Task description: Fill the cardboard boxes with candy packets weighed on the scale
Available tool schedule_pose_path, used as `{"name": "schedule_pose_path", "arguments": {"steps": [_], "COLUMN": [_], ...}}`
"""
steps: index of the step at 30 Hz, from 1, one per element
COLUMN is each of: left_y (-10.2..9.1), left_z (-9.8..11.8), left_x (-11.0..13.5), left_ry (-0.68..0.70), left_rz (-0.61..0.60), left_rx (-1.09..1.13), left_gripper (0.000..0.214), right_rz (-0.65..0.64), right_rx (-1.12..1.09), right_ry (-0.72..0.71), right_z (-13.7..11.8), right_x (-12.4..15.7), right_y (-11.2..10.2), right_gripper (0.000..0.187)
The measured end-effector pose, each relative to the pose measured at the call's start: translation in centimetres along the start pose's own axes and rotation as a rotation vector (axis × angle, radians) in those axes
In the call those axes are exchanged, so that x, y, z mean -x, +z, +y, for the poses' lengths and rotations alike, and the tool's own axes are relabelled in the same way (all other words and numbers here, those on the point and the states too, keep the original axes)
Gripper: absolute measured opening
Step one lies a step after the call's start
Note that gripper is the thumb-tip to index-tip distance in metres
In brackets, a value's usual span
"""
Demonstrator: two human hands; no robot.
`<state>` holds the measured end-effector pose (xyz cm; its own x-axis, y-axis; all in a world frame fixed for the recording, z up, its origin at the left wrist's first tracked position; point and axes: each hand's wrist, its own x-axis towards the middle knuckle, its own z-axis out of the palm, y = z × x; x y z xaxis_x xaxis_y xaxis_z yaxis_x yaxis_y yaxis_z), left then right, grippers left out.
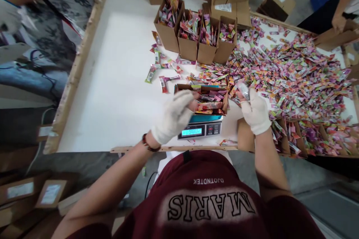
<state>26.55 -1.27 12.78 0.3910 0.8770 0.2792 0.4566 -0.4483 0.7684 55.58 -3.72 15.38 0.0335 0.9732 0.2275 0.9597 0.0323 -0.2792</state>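
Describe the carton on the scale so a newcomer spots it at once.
On the white tabletop, find the digital scale with the lit blue display, near the edge by the maroon shirt. The open carton sits on its teal platform, the gloved left hand over its left end. Unlike the four cartons in a row beyond, it rests on a scale.

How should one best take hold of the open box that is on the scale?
The box, longer than wide, is probably best gripped at its two short ends, coming from left and right together: packets lie in its open top, and the scale supports it from below.
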Motion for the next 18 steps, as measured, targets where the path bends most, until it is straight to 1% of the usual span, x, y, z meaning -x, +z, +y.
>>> {"name": "schedule_pose_path", "arguments": {"steps": [2,3,4,5,7,9,10,12,14,15,17,18], "left_y": [2.6,3.6,4.5,5.0,5.2,4.5,4.0,2.8,1.4,0.5,-2.0,-3.5], "left_z": [0.4,0.4,0.3,0.0,-0.8,-2.1,-2.7,-4.2,-6.2,-7.5,-10.9,-12.9], "left_x": [-0.5,-0.7,-0.8,-0.9,-0.7,-0.2,0.1,0.8,1.8,2.4,3.7,4.4], "left_ry": [0.056,0.045,0.013,-0.025,-0.072,-0.062,-0.052,-0.041,-0.052,-0.073,-0.143,-0.194], "left_rz": [-0.259,-0.373,-0.459,-0.517,-0.560,-0.557,-0.549,-0.525,-0.462,-0.404,-0.238,-0.127], "left_rx": [-0.144,-0.250,-0.356,-0.443,-0.523,-0.514,-0.505,-0.502,-0.488,-0.472,-0.424,-0.423], "left_gripper": [0.031,0.031,0.032,0.033,0.039,0.042,0.041,0.038,0.033,0.031,0.027,0.028], "right_rz": [0.012,-0.010,-0.052,-0.116,-0.283,-0.471,-0.546,-0.626,-0.623,-0.605,-0.568,-0.546], "right_rx": [0.160,0.226,0.279,0.321,0.375,0.400,0.399,0.373,0.335,0.319,0.308,0.308], "right_ry": [0.162,0.245,0.326,0.409,0.586,0.699,0.709,0.645,0.553,0.520,0.466,0.442], "right_z": [3.3,5.0,6.7,8.2,10.2,10.8,10.6,9.6,8.3,7.8,7.0,6.8], "right_x": [0.0,0.3,0.9,1.9,4.4,7.2,8.4,9.9,10.3,10.1,9.7,9.4], "right_y": [0.2,0.3,0.3,0.2,0.1,0.3,0.5,1.0,1.2,1.2,0.7,0.2], "right_gripper": [0.038,0.040,0.042,0.045,0.050,0.052,0.049,0.038,0.031,0.031,0.033,0.033]}}
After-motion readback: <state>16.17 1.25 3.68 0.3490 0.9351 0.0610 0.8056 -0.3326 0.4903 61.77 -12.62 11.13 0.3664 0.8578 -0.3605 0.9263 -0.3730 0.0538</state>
